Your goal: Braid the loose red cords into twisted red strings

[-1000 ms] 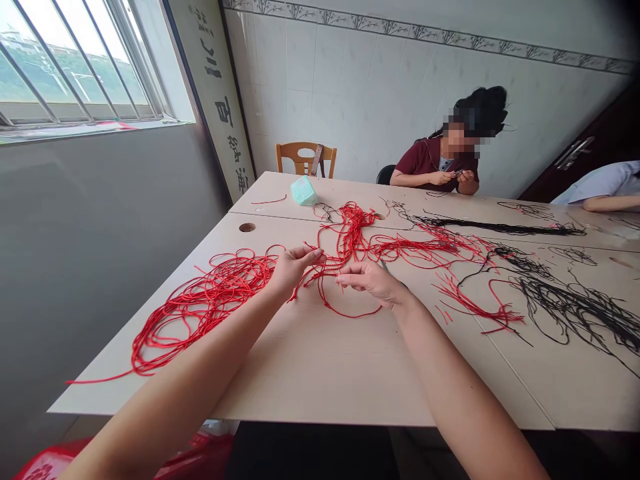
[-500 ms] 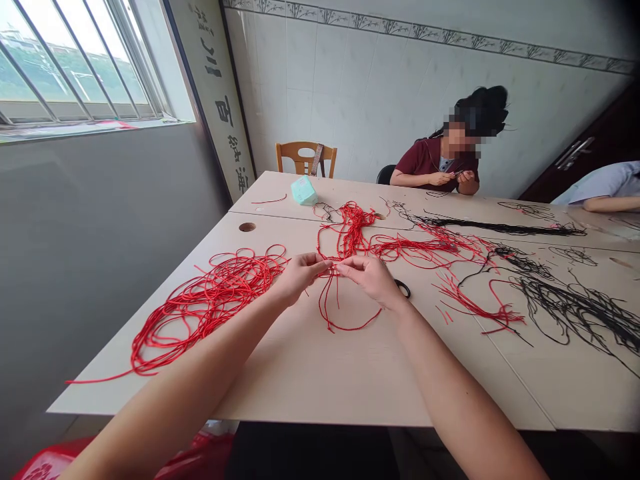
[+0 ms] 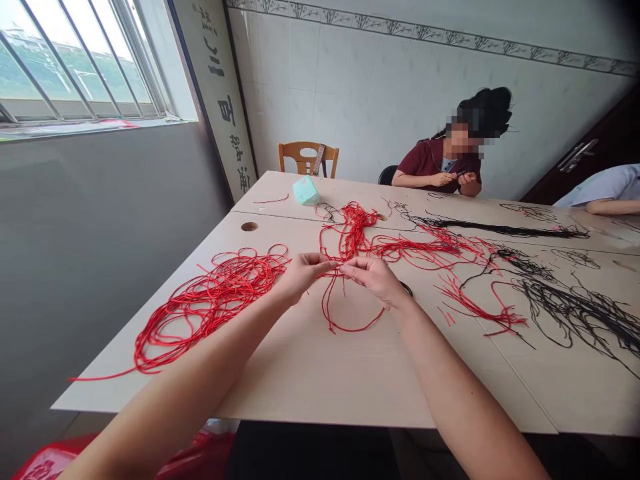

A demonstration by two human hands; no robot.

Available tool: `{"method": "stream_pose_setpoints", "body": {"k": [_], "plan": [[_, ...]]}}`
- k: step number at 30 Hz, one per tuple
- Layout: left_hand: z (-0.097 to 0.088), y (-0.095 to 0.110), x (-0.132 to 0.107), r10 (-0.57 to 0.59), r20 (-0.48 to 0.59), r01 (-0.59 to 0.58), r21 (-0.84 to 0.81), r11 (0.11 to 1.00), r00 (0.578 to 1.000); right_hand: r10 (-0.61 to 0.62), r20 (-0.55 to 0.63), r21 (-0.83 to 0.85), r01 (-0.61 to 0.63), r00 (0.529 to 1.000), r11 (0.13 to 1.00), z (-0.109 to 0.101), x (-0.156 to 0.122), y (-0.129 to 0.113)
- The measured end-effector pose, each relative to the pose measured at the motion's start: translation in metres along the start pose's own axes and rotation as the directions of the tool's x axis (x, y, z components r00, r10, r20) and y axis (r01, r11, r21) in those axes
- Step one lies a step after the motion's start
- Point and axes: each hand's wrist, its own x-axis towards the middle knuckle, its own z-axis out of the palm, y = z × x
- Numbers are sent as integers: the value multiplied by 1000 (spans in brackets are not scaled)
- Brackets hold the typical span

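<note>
My left hand (image 3: 306, 275) and my right hand (image 3: 373, 277) meet fingertip to fingertip above the table. Both pinch a thin red cord (image 3: 356, 329), whose twisted loop and loose ends hang below the fingers onto the tabletop. The exact spot between the fingertips is too small to make out. Just beyond my hands lies a bundle of red cords (image 3: 356, 223). A larger heap of loose red cord (image 3: 215, 293) is to the left of my left hand. A black ring-shaped handle (image 3: 408, 289) shows partly from behind my right wrist.
Black cords (image 3: 585, 307) and short red cords (image 3: 483, 307) lie on the table (image 3: 320, 387) at right. A mint-green box-like packet (image 3: 305, 191) stands near the far edge. Across the table sits a person (image 3: 433, 163) handling dark cord; another person's sleeve (image 3: 603, 187) shows far right.
Both hands stay pinched on the cord, with only a slight shift of the fingers. The whole view has moved a little; the cords on the table lie as before.
</note>
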Motion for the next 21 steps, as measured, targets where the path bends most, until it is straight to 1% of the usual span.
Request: {"method": "stream_pose_setpoints", "body": {"k": [3,7,9,11,13,17,21], "plan": [[-1,-1,0,43,-8,-43,62,997,999,36,24,3,-36,999,999,0,-1,-2],[-1,-2,-1,125,-32,-118,173,978,992,60,95,-28,-58,994,998,1,-2,-3],[0,-2,-2,133,-22,-127,174,977,991,66,125,-4,-66,990,998,2,-2,-3],[1,-2,-2,123,-5,-121,119,986,992,74,138,38,-80,988,996,3,-2,-3],[1,-3,-1,104,12,-105,39,994,994,74,128,67,-83,989,994,4,-2,-2],[0,-7,3,46,30,-42,-108,993,999,66,63,84,-71,996,994,5,-1,1],[-1,-11,5,1,66,12,-198,980,998,70,25,102,-72,997,992,6,1,1]]}}
